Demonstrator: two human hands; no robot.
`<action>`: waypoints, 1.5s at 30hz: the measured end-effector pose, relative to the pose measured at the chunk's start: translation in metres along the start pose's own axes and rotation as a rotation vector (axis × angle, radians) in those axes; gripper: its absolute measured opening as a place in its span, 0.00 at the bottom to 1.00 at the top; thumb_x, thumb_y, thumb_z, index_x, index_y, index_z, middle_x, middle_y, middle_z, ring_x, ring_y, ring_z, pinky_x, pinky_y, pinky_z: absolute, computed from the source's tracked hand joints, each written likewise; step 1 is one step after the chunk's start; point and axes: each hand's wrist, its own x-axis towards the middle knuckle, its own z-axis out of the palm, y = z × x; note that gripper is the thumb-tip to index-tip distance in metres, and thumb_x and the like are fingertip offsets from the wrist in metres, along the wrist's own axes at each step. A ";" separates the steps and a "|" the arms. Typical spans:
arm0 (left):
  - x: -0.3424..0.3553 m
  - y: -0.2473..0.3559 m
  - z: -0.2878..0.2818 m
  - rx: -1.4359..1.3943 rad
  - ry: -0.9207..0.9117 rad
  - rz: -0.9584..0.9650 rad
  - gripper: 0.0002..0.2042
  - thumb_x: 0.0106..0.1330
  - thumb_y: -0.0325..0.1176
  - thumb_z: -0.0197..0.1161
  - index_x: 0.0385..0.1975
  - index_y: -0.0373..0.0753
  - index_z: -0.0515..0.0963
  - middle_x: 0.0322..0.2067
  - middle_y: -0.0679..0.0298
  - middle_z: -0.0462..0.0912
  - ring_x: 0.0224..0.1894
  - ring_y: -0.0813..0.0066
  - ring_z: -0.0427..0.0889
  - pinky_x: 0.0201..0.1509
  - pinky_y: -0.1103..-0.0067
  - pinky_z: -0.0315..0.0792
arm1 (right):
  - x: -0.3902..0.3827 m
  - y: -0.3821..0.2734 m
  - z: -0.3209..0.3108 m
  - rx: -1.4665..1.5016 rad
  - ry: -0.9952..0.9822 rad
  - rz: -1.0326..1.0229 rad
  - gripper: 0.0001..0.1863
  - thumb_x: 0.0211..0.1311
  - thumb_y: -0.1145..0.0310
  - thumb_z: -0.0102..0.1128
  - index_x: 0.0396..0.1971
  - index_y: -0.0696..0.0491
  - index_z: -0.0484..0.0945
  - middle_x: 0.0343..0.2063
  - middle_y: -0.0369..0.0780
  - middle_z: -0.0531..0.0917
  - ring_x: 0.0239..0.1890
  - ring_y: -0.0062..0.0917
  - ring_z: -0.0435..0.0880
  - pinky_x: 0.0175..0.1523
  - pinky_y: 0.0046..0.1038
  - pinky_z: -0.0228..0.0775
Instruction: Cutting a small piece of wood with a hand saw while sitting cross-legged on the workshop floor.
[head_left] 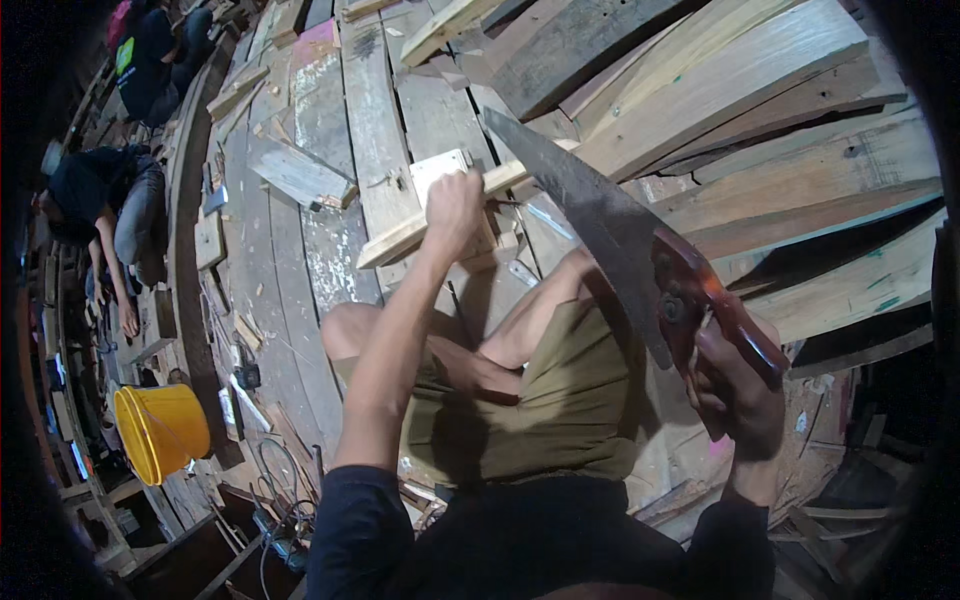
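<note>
My right hand (742, 395) is wrapped round the reddish-brown handle of a handsaw (597, 210). Its wide grey blade is raised over my right knee, tip pointing up and to the left. In front of my crossed legs, my left hand (456, 208) is closed on a long, pale wooden strip (398, 238); its fingertips are hidden. A small whitish board (428, 172) lies against the strip, just beyond the knuckles. The saw blade is apart from my left hand and passes in front of the strip's right end.
Thick planks (740, 90) are stacked at the right. A short grey wood block (298, 172) lies on the plank floor (375, 120). At the left stand a yellow bucket (165, 430) and a corded power tool (280, 535). Two people (110, 200) crouch at the far left.
</note>
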 end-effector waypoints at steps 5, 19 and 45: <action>0.024 -0.024 -0.008 -0.109 -0.027 -0.113 0.05 0.56 0.26 0.59 0.28 0.35 0.81 0.29 0.48 0.84 0.35 0.50 0.85 0.39 0.63 0.80 | -0.035 0.027 -0.050 0.009 0.167 -0.096 0.09 0.53 0.73 0.65 0.28 0.58 0.73 0.15 0.33 0.69 0.10 0.14 0.64 0.15 0.19 0.53; 0.022 -0.027 -0.009 -0.137 -0.066 -0.093 0.07 0.58 0.25 0.57 0.31 0.33 0.83 0.32 0.45 0.84 0.37 0.48 0.86 0.42 0.62 0.80 | -0.034 0.024 -0.029 -0.427 0.086 -0.134 0.14 0.55 0.67 0.64 0.33 0.63 0.77 0.15 0.32 0.72 0.17 0.15 0.69 0.24 0.19 0.59; 0.021 -0.032 -0.010 -0.134 -0.096 0.038 0.08 0.59 0.27 0.55 0.31 0.33 0.81 0.32 0.45 0.83 0.39 0.48 0.84 0.44 0.61 0.78 | -0.051 0.052 -0.048 -0.353 0.177 -0.203 0.20 0.58 0.61 0.64 0.41 0.64 0.78 0.15 0.33 0.73 0.16 0.14 0.68 0.22 0.20 0.57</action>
